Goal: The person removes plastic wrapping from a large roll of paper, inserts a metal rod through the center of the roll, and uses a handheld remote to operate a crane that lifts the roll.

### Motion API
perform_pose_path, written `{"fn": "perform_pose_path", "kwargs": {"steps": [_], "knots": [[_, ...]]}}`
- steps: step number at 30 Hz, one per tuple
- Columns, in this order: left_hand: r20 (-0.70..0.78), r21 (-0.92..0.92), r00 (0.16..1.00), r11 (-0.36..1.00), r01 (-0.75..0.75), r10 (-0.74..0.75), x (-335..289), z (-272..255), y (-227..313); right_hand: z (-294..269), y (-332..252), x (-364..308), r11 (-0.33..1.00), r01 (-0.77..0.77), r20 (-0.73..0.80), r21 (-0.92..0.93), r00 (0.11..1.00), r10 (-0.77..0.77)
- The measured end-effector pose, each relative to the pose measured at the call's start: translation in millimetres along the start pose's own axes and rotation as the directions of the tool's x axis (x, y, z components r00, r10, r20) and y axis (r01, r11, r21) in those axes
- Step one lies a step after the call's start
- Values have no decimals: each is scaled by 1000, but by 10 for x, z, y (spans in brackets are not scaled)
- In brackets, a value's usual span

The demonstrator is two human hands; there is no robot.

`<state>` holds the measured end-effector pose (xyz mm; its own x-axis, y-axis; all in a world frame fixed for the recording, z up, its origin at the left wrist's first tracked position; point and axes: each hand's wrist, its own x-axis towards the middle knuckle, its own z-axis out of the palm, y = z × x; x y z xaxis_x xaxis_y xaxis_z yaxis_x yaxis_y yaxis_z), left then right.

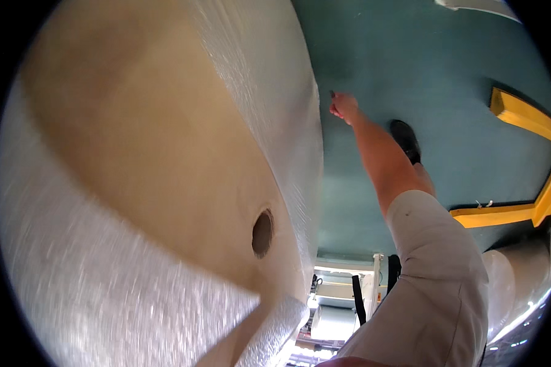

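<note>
My right hand point(344, 107) reaches out low over the green floor, at the end of a bare forearm and a light beige sleeve. Its fingers are closed, and a small dark tip point(332, 94) pokes out of them, too small to name. Just left of the hand, apart from it, curves the edge of a large brown cardboard package point(165, 140). Clear stretch film point(141, 300) covers parts of the package, shiny and wrinkled. An oval hole point(262, 233) opens in the cardboard. My left hand is out of sight.
Below my right arm a black shoe point(405, 139) stands on the green floor point(373, 49). Yellow metal guards point(496, 216) rise at the right. Beyond them sits a shiny wrapped roll point(520, 275). White frames point(343, 287) show at the bottom.
</note>
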<state>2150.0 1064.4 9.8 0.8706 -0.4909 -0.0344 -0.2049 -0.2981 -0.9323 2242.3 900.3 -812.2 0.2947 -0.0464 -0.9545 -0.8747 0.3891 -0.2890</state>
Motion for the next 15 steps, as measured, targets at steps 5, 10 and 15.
{"fn": "perform_pose_path", "kwargs": {"steps": [5, 10, 15], "knots": [[2, 28, 1000, 999, -17, 17, 127, 25, 26, 468, -87, 437, 961, 152, 241, -229, 966, -96], [-5, 23, 1000, 999, 24, -24, -85, -66, -213, 629, -317, -216, 905, -259, 103, 336, 966, 238], [-52, 29, 990, 991, 132, -130, -477, -265, -433, 435, -852, -1941, 869, -327, 370, 371, 910, 185]]}}
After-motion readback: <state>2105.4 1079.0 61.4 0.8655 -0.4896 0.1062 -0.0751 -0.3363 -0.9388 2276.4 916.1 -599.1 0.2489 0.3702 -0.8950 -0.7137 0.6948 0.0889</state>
